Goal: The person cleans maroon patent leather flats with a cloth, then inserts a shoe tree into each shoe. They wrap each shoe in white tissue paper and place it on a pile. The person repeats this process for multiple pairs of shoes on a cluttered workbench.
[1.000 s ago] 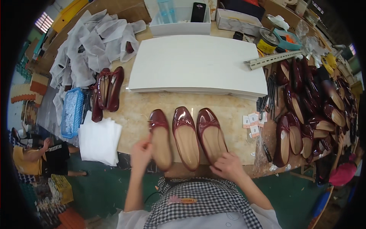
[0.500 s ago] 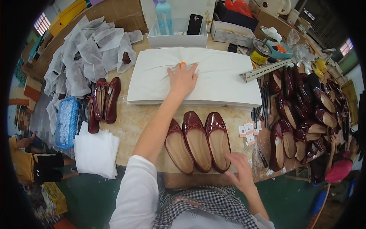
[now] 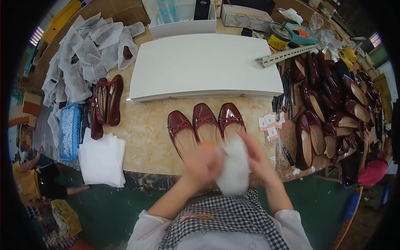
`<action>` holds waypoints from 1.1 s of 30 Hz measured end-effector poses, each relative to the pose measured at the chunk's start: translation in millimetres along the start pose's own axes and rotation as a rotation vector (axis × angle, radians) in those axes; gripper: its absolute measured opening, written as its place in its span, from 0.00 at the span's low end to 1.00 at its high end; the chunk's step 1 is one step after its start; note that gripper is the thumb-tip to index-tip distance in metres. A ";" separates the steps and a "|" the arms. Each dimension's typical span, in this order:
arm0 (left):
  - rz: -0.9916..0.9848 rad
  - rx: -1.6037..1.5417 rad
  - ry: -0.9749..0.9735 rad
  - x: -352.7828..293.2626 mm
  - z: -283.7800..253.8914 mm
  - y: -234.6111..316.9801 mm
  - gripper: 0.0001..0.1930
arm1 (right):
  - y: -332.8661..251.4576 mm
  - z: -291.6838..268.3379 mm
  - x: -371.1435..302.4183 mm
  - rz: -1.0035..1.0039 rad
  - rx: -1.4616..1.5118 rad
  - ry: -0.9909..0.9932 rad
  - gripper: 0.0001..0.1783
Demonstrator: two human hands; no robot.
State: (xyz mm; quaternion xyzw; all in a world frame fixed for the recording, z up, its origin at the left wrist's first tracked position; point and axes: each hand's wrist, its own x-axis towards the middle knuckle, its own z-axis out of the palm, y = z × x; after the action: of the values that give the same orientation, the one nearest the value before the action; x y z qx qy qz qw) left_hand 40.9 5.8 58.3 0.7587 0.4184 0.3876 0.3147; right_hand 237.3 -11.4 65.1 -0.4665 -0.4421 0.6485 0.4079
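Note:
Three glossy burgundy ballet flats [image 3: 204,114] with bows stand side by side on the table in front of me, toes pointing away. Over their heel ends, both my hands work on a bunched wad of white paper [image 3: 234,168], smeared by motion. My left hand [image 3: 203,166], with an orange cover on one finger, is closed at the wad's left side. The fingers of my right hand [image 3: 259,158] close against its right side. Beyond the shoes lies a thick stack of white paper sheets [image 3: 204,64], its top smooth.
More burgundy flats [image 3: 329,104] are heaped at the right, near small tags [image 3: 270,125] and a metal angle bar [image 3: 287,56]. At the left are shoes [image 3: 109,100], white bags [image 3: 87,54], a blue basket [image 3: 69,131] and folded white sheets [image 3: 101,158]. Other people are beyond both sides.
My left hand has come back from the paper stack to the shoes. A bunched white paper is now between both hands. The stack's wrinkled top has become smooth.

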 end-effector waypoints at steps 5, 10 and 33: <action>-0.439 -0.728 0.111 16.1 37.2 -8.8 0.22 | -0.2 20.2 -3.6 -0.438 -0.776 0.102 0.37; -0.039 0.383 -0.570 17.8 56.6 11.6 0.13 | 19.2 -50.9 24.8 -0.111 -0.600 0.285 0.19; 0.078 0.969 0.125 198.8 -38.9 -132.9 0.30 | 16.2 -40.1 38.6 -0.251 -0.729 0.275 0.27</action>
State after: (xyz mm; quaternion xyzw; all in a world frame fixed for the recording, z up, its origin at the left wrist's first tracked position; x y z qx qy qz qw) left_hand 25.2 246.5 35.8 0.8081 0.5402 0.2045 -0.1151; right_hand 265.2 28.3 33.2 -0.6054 -0.6378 0.3259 0.3472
